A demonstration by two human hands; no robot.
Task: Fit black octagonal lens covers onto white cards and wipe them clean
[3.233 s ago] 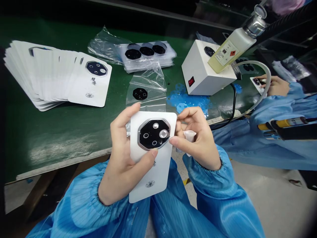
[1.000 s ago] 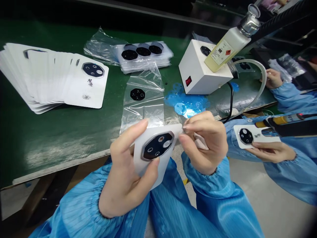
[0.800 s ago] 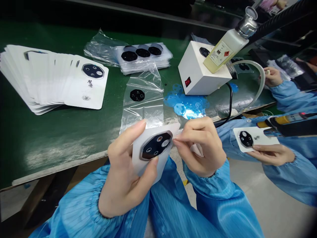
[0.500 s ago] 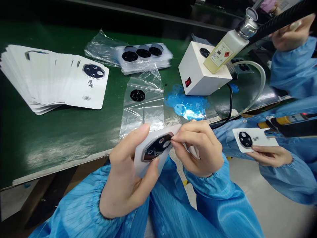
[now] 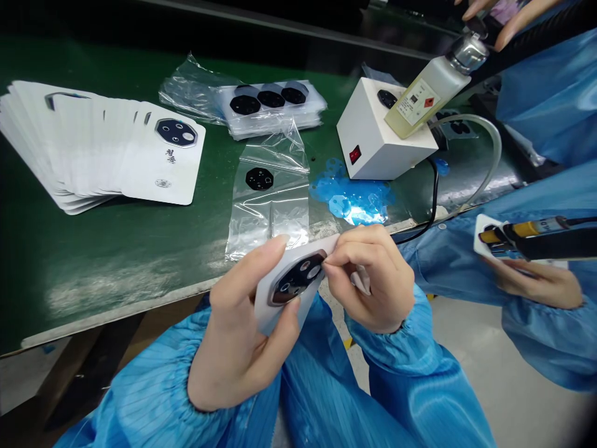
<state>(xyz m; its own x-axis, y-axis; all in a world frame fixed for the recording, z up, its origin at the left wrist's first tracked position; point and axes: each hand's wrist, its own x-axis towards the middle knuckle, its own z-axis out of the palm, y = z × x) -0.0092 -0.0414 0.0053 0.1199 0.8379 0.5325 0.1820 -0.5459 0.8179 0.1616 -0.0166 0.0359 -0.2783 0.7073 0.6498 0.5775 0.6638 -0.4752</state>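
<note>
Fingers (image 5: 254, 267) are curled narrow. Left of the clear bag (image 5: 285, 188) lies a fanned stack (image 5: 93, 149), perhaps spread to separate the pieces. Nearer than the bag, the left hand (image 5: 236, 342) holds a white panel (image 5: 265, 314) tilted, probably to expose its dark octagon (image 5: 295, 283); the right hand (image 5: 377, 286) pinches at its edge, a white wad (image 5: 362, 280) in the palm.

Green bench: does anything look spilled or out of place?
The blue film pieces look untidy: most lie in a loose, overlapping scatter by the white box, and one stray blue piece sits apart, beyond the black cable.
</note>
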